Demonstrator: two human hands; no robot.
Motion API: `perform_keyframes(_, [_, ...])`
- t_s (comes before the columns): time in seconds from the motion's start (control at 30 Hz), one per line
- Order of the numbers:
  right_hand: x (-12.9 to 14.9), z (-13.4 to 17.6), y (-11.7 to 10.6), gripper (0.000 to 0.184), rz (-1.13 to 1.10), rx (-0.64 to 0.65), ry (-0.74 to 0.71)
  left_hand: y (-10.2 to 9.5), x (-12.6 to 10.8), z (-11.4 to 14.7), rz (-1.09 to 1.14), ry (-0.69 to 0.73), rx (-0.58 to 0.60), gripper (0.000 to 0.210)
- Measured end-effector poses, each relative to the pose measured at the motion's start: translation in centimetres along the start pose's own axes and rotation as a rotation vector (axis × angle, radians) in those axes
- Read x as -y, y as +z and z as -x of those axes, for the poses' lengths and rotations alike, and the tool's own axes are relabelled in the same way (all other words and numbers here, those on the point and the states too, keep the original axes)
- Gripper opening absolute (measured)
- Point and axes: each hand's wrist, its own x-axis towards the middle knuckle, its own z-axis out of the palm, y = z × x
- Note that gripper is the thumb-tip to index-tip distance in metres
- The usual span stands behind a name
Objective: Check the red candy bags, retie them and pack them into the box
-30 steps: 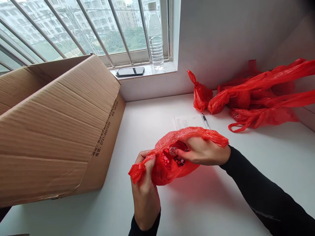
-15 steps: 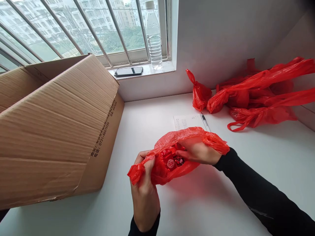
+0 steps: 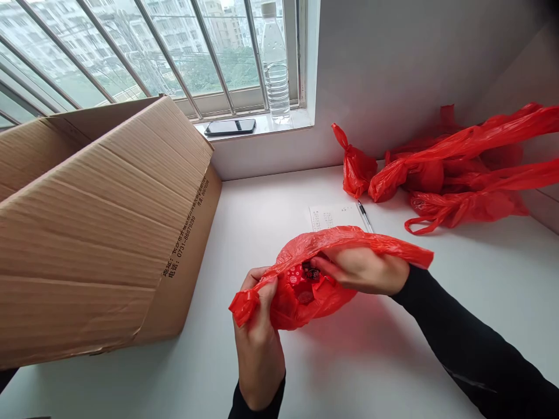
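Note:
A red plastic bag (image 3: 301,247) is held over the table with its mouth spread toward me. My left hand (image 3: 259,326) is closed on the bag's left edge, thumb on top and a bunched corner sticking out past it. Inside lie several small red wrapped packets (image 3: 294,276), some with round gold-toned emblems, one with a dark print. My right hand (image 3: 364,270) reaches into the bag from the right, fingers bent together at the packets beside the dark-printed one. Its fingertips are partly hidden, and what they pinch cannot be made out. Bag plastic drapes over its back.
At left stands a large open cardboard box (image 3: 113,233). A paper sheet (image 3: 323,216) and a pen (image 3: 364,215) lie behind the bag. Several red bags (image 3: 441,174) are piled at the back right. The windowsill bears a phone (image 3: 230,127) and a water bottle (image 3: 276,75).
My right hand has shifted slightly within the bag and the packets have rearranged. The bag's right edge now stretches further right over the wrist. The left hand keeps its hold.

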Motion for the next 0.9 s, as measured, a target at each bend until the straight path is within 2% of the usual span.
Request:
perform_keyframes(0.1, [1.0,-0.3,-1.4,0.032,-0.037,0.037,0.133,0.1,-0.1,0.1,0.015,-0.010,-0.010,0.017])
perform_keyframes(0.2, [1.4,-0.6,-2.2,0.031,-0.164,0.085,0.169,0.1,-0.3,0.1,0.022,-0.004,-0.010,0.016])
perform_keyframes(0.37, [1.3,-1.2,-1.8,0.029,-0.374,0.129,0.044,0.2,-0.2,0.0,0.008,-0.001,0.007,0.017])
perform_keyframes(0.53, [1.3,-1.6,-1.2,0.015,-0.539,0.250,-0.083,0.2,0.0,-0.2,0.029,-0.042,0.022,0.015])
perform_keyframes(0.67, [1.1,-1.6,-0.9,0.013,-0.325,0.093,0.013,0.2,0.0,-0.2,0.040,-0.037,0.014,0.016])
perform_keyframes(0.73, [0.9,-1.6,-0.3,0.019,-0.199,0.008,0.077,0.3,-0.1,-0.2,0.028,-0.027,0.013,0.016])
perform_keyframes(0.9, [0.1,-1.5,1.2,0.037,-0.069,0.013,0.053,0.2,-0.1,0.0,0.005,-0.014,0.020,0.017])
